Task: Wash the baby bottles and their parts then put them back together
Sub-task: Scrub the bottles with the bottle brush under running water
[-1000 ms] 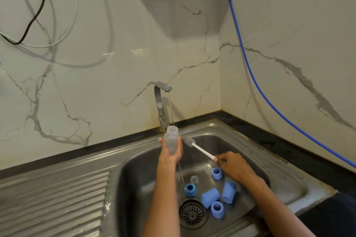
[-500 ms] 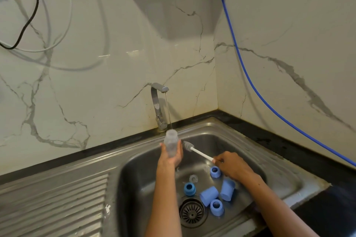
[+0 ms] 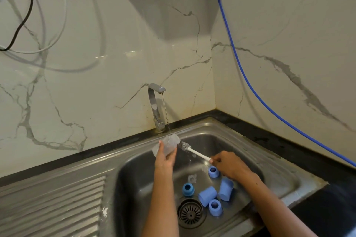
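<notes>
Scrubbing first bottle [image 3: 167, 145], gripped in left hand [image 3: 166, 157], brush [image 3: 192, 151] pinched by right hand [image 3: 229, 165]; blue parts [image 3: 207, 195] in sink [image 3: 269, 161] unwashed, reassembly pending

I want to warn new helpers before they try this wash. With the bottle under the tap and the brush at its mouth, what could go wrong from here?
1. The clear plastic baby bottle, tilted and wet in the left hand, could slip into the steel sink.
2. The right hand holds the white bottle brush by its far end, so the bristles may miss the mouth.
3. The small clear teat lies near the drain strainer, easily overlooked.
</notes>
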